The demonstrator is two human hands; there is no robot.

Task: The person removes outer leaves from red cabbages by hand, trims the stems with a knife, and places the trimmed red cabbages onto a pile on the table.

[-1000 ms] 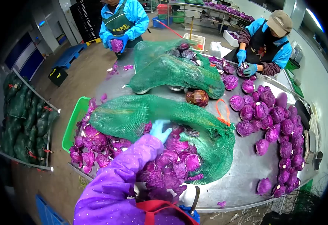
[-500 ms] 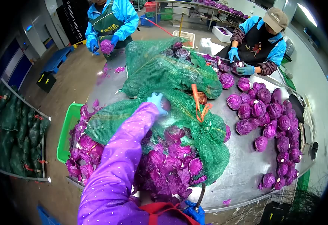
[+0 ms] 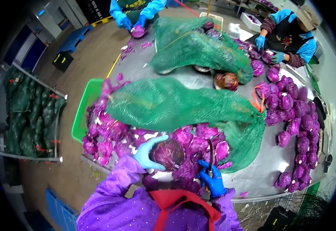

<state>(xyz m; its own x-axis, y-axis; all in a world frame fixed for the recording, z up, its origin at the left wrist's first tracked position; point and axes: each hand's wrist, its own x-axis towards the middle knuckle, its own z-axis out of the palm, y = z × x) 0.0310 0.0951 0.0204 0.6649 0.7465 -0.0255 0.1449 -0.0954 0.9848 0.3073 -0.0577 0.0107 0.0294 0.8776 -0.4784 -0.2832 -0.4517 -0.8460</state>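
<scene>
You had your left hand [image 3: 146, 154] clamped on a dark purple cabbage [image 3: 169, 155], just on your side of the near mesh sack [image 3: 168, 103]. That hand was spread wide, its palm against the side of the head, one digit reaching along the far edge and others along the near edge. Your left forearm, in a purple sleeve [image 3: 123, 175], came forward at a slant to meet it. Whether the cabbage rested on the loose leaves [image 3: 193, 169] or was held just clear of them, you could not have told from this view.

Your right hand [image 3: 213, 181] was closed around the handle of a curved knife [image 3: 211, 154], also on your side of the near mesh sack, with the blade rising away from your body towards it. The right arm was tucked in close, bent at the elbow, only a short stretch of sleeve showing.

The near mesh sack lay across the table [image 3: 273, 163], an orange tie [image 3: 257, 101] at its right end. Beyond its left end stood a green crate [image 3: 82, 113]; past its right end were many trimmed cabbages [image 3: 301, 143]. A second mesh sack [image 3: 198, 52] lay behind it.
</scene>
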